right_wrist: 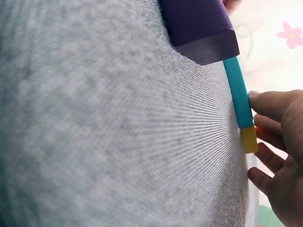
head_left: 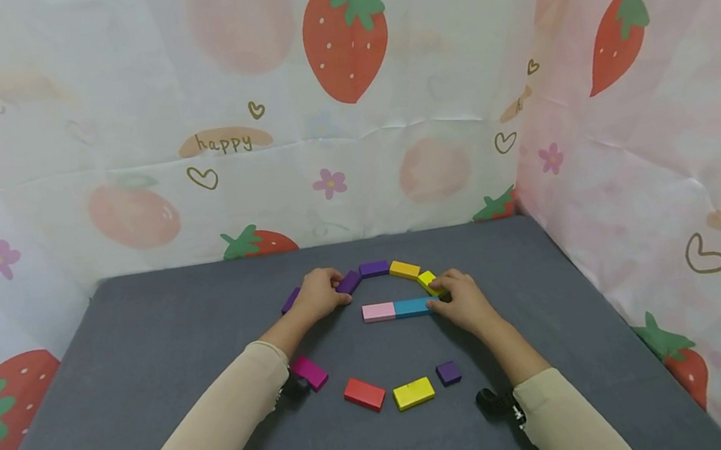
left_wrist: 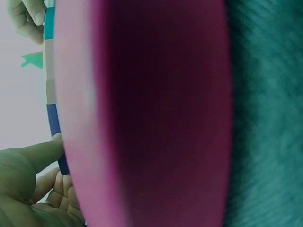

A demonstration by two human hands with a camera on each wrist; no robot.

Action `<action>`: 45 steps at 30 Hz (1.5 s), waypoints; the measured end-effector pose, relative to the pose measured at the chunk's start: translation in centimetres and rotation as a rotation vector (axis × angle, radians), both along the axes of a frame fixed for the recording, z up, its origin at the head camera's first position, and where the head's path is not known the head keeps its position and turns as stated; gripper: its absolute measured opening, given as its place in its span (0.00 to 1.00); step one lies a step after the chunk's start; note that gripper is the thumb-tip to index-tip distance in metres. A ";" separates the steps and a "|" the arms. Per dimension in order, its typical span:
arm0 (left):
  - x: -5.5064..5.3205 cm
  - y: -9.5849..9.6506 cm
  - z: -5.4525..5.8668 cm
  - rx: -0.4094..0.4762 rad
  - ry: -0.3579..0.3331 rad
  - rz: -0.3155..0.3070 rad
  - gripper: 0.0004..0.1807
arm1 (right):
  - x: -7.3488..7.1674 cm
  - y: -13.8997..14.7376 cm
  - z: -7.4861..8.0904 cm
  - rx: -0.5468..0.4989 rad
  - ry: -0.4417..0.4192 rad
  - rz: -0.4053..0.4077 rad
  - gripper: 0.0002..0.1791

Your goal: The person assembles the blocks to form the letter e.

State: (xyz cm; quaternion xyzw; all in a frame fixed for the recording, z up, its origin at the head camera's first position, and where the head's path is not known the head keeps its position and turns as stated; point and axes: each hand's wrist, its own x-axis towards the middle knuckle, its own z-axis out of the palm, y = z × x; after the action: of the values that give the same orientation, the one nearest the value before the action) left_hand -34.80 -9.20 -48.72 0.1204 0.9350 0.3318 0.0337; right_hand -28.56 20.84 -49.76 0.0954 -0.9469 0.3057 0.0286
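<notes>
In the head view my left hand [head_left: 320, 292] pinches a purple block [head_left: 348, 282] between thumb and fingers. Past its ends lie another purple block [head_left: 375, 269] to the right and one [head_left: 290, 300] partly behind the hand. My right hand [head_left: 466, 302] has its thumb and fingers around the near end of a yellow block [head_left: 428, 282]; its thumb tip is by the right end of a blue block [head_left: 412, 308]. An orange-yellow block [head_left: 404, 270] continues the curve. A pink block [head_left: 379, 312] sits end to end with the blue one, inside the arch.
Nearer on the grey tabletop [head_left: 168, 372] lie a magenta block [head_left: 310, 373], a red block [head_left: 364, 394], a yellow block [head_left: 413, 394] and a short purple block [head_left: 448, 373]. Magenta fills much of the left wrist view. A strawberry-print cloth [head_left: 363, 194] hangs behind the table.
</notes>
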 end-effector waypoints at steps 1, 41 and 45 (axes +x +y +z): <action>0.0 0.0 0.0 0.001 -0.001 0.001 0.26 | 0.0 0.0 0.0 0.002 0.001 -0.001 0.23; -0.3 -9.4 3.7 0.025 -0.018 -0.143 0.27 | -0.2 0.1 -0.2 0.015 -0.009 0.000 0.22; -0.5 -10.9 3.0 -0.005 -0.045 -0.177 0.29 | -0.1 0.1 -0.2 0.015 -0.007 0.003 0.23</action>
State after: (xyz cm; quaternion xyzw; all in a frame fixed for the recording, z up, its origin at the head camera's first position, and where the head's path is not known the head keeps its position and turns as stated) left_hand -35.33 -20.10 -45.73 0.1949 0.9205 0.3279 0.0844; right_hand -28.69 20.95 -49.99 0.0962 -0.9490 0.2992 0.0243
